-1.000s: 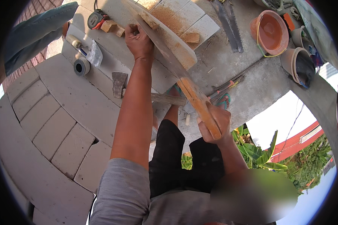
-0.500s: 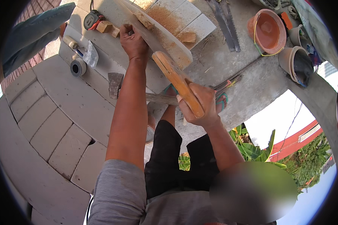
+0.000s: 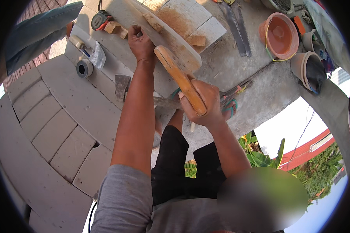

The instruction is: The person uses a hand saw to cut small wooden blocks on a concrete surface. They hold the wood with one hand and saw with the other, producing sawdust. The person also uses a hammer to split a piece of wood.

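My right hand (image 3: 203,101) grips the orange wooden handle (image 3: 175,73) of a saw, whose blurred blade runs up-left past my left hand. My left hand (image 3: 141,44) has curled fingers beside the blade; what they hold is unclear. A small wood piece (image 3: 156,26) lies just right of the blade on a pale, sawdust-covered block (image 3: 188,56). Small wooden blocks (image 3: 112,28) sit left of my left hand, beside a black-and-red tape measure (image 3: 100,20). A hatchet (image 3: 121,87) lies by my left forearm, its wooden haft passing under it.
Saw blades (image 3: 233,27), an orange bucket (image 3: 268,37) and stacked buckets (image 3: 301,70) lie right. A trowel (image 3: 97,58) and grey roll (image 3: 81,70) lie left, above a curved block structure (image 3: 42,147). Another person's legs (image 3: 35,39) are at upper left. A concrete edge (image 3: 284,97) is at right.
My right hand and the saw handle moved up and left since a second ago, mostly in the first half second. My left hand stays near the same spot beside the blade.
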Demonstrator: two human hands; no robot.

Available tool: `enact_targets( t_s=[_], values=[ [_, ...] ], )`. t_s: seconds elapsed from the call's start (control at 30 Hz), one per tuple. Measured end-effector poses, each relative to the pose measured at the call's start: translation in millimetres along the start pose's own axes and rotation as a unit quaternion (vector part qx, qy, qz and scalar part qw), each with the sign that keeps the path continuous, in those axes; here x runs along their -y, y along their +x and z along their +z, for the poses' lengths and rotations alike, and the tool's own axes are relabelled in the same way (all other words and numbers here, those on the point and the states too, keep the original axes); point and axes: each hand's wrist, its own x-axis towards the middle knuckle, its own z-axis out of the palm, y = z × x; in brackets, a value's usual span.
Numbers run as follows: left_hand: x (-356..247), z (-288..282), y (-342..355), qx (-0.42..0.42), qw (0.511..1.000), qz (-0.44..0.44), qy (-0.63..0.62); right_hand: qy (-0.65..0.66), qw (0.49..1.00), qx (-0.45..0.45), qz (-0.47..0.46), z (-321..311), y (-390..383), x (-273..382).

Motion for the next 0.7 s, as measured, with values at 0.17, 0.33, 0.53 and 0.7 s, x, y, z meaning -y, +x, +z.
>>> enact_targets(
  t_s=[0.17, 0.33, 0.53, 0.7],
  values=[
    [6, -7, 2, -0.021, 0.998, 0.008, 0.065, -0.038, 0.999, 0.018, 0.0, -47, -117, 18],
    [3, -1, -3, 0.016, 1.0, -0.006, 0.007, -0.047, 0.999, 0.002, -0.02, -24, -57, -6],
    [8, -6, -1, -0.028, 0.996, -0.013, 0.078, -0.052, 0.998, 0.014, -0.014, -13, -49, -5],
    [5, 5, 0, -0.062, 0.981, -0.029, 0.183, -0.058, 0.998, -0.004, 0.017, -40, -112, 9]
  ],
)
